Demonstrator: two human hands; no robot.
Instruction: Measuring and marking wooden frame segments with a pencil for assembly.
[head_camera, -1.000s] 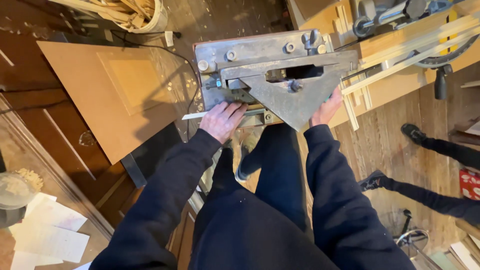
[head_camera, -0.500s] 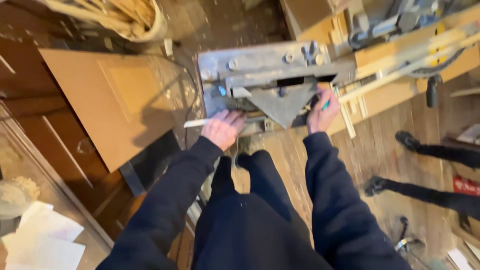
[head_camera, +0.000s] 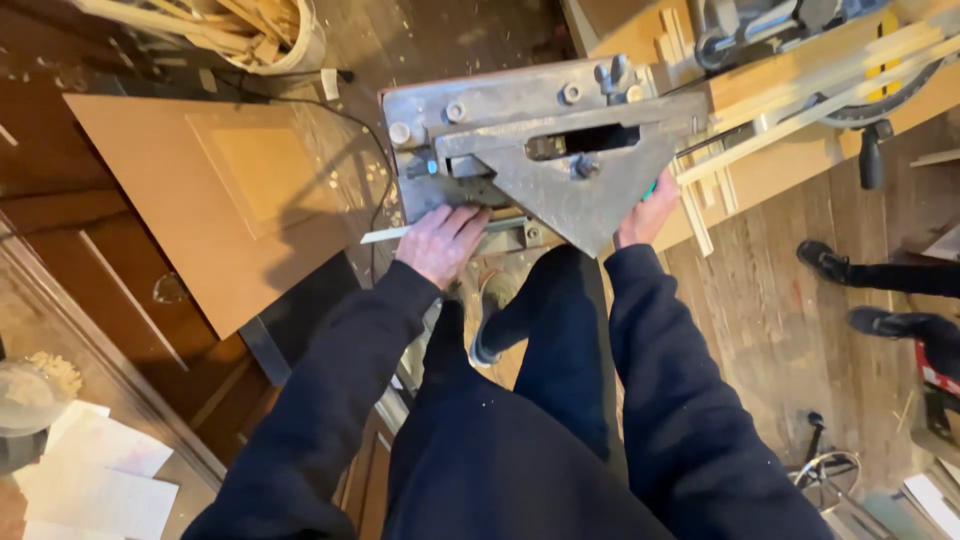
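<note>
My left hand lies palm down on a thin pale strip, pressing it against the front of a grey metal cutting machine. The strip's end sticks out to the left of the hand. My right hand rests against the right edge of the machine's triangular steel plate. Its fingers are closed round a small green object that is mostly hidden. Both arms wear dark sleeves, and my dark trouser legs stand below the machine.
A brown panel leans at the left, and a black cable runs past it. A tub of wood offcuts stands top left. A wooden bench with strips is at the right. Another person's black shoes are on the plank floor. Papers lie bottom left.
Both hands stay where they were on the strip and the plate. Only the view has shifted a little, down and back.
</note>
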